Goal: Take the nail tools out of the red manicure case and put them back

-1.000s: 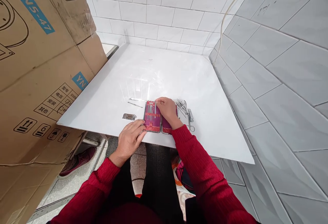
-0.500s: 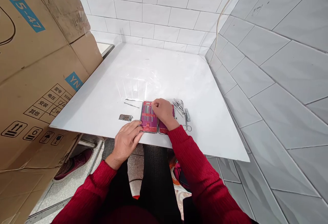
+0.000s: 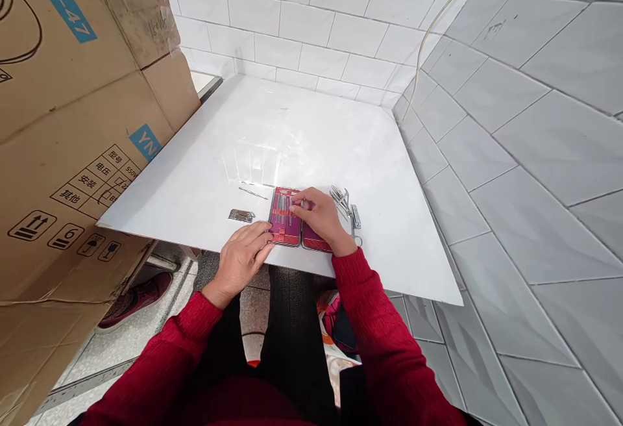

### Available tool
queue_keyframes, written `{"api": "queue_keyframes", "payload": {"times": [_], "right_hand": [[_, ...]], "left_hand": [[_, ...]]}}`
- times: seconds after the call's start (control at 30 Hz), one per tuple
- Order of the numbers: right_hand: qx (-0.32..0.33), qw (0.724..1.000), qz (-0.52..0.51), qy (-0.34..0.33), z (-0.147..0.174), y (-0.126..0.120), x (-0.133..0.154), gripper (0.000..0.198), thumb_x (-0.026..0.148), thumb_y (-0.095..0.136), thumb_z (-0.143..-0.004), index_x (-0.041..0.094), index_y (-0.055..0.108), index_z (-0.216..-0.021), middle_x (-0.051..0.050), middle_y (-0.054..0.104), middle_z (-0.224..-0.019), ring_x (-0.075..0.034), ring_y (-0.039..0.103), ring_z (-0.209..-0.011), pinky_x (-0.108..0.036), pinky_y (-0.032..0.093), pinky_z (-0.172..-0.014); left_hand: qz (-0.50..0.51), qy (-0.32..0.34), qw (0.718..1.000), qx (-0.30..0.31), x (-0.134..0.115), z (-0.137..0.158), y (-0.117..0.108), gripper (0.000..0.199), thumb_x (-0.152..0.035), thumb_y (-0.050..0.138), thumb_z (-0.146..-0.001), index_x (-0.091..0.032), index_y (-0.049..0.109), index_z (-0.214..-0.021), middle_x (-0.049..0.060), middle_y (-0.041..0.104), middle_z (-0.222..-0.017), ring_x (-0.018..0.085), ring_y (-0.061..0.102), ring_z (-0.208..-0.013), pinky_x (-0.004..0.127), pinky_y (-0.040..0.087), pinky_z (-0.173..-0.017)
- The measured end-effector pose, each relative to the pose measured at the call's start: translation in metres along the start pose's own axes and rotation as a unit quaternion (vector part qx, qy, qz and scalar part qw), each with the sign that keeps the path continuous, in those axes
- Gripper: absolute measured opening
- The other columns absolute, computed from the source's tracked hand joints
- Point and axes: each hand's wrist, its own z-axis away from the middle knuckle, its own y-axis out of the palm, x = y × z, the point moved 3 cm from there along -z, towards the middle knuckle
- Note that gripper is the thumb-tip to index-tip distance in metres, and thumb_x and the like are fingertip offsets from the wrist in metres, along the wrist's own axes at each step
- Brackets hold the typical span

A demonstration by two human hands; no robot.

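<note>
An open manicure case [image 3: 287, 239] with purple lining and red trim lies near the table's front edge. Several slim metal tools stand in a row in its left half, under an elastic strap. My left hand [image 3: 242, 258] holds the case's lower left edge, thumb at the front. Over the case, my right hand [image 3: 322, 217] has thumb and forefinger pinched at the rightmost slim manicure tool [image 3: 291, 217], partly hidden by the fingers. A nail clipper [image 3: 241, 215] and thin metal tools [image 3: 253, 192] lie left of the case. Clippers and nippers [image 3: 341, 199] lie to its right.
The white table [image 3: 331, 134] meets a tiled wall behind and another on the right, where a cable [image 3: 422, 43] hangs. A large cardboard box [image 3: 92, 108] stands along the left side. Small scissors [image 3: 359, 241] show partly beside my right wrist.
My right hand has turned and shifted slightly right and down, its fingertips now lower along the tools. The left hand stays at the case. The whole view has shifted slightly.
</note>
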Motion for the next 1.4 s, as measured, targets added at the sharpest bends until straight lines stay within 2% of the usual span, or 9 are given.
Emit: {"api": "queue_keyframes", "payload": {"times": [0.2, 0.6, 0.93, 1.17, 1.4], "right_hand": [[0.033, 0.995, 0.051, -0.083, 0.029, 0.001, 0.000, 0.011, 0.030, 0.081, -0.085, 0.024, 0.077, -0.094, -0.004, 0.072, -0.099, -0.020, 0.062, -0.086, -0.035, 0.050, -0.082], [0.023, 0.991, 0.100, -0.092, 0.030, 0.007, 0.000, 0.013, 0.035, 0.080, -0.089, 0.024, 0.075, -0.093, -0.006, 0.073, -0.103, -0.023, 0.065, -0.097, -0.036, 0.051, -0.088], [0.023, 0.991, 0.094, -0.091, 0.035, 0.004, 0.004, 0.008, 0.031, 0.075, -0.091, 0.024, 0.073, -0.094, -0.006, 0.073, -0.104, -0.022, 0.065, -0.093, -0.035, 0.052, -0.083], [0.015, 0.983, 0.154, -0.101, 0.034, 0.009, 0.006, 0.020, 0.041, 0.078, -0.092, 0.024, 0.069, -0.085, -0.004, 0.070, -0.091, -0.022, 0.063, -0.087, -0.034, 0.047, -0.077], [0.011, 0.978, 0.173, -0.112, 0.033, 0.012, 0.005, 0.022, 0.041, 0.077, -0.094, 0.024, 0.068, -0.086, -0.004, 0.070, -0.092, -0.021, 0.063, -0.084, -0.034, 0.045, -0.075]], "left_hand": [[-0.005, 0.007, 1.000, -0.013, -0.002, -0.001, -0.001, 0.018, -0.032, 0.057, -0.108, -0.023, 0.072, -0.112, 0.007, 0.077, -0.124, 0.024, 0.072, -0.120, 0.043, 0.057, -0.105], [0.009, -0.007, 1.000, -0.004, 0.001, 0.000, 0.002, 0.019, -0.032, 0.057, -0.107, -0.023, 0.073, -0.112, 0.007, 0.077, -0.126, 0.024, 0.071, -0.122, 0.044, 0.057, -0.107], [0.006, -0.005, 1.000, -0.004, 0.001, 0.002, 0.003, 0.020, -0.032, 0.057, -0.107, -0.022, 0.074, -0.112, 0.008, 0.077, -0.127, 0.025, 0.072, -0.122, 0.045, 0.057, -0.108], [0.014, -0.013, 1.000, -0.001, -0.001, 0.000, 0.000, 0.021, -0.031, 0.056, -0.107, -0.024, 0.074, -0.114, 0.008, 0.076, -0.126, 0.025, 0.071, -0.123, 0.045, 0.057, -0.109], [0.011, -0.011, 1.000, 0.004, -0.002, 0.000, -0.001, 0.021, -0.031, 0.056, -0.107, -0.024, 0.074, -0.113, 0.008, 0.077, -0.126, 0.024, 0.071, -0.122, 0.044, 0.057, -0.109]]}}
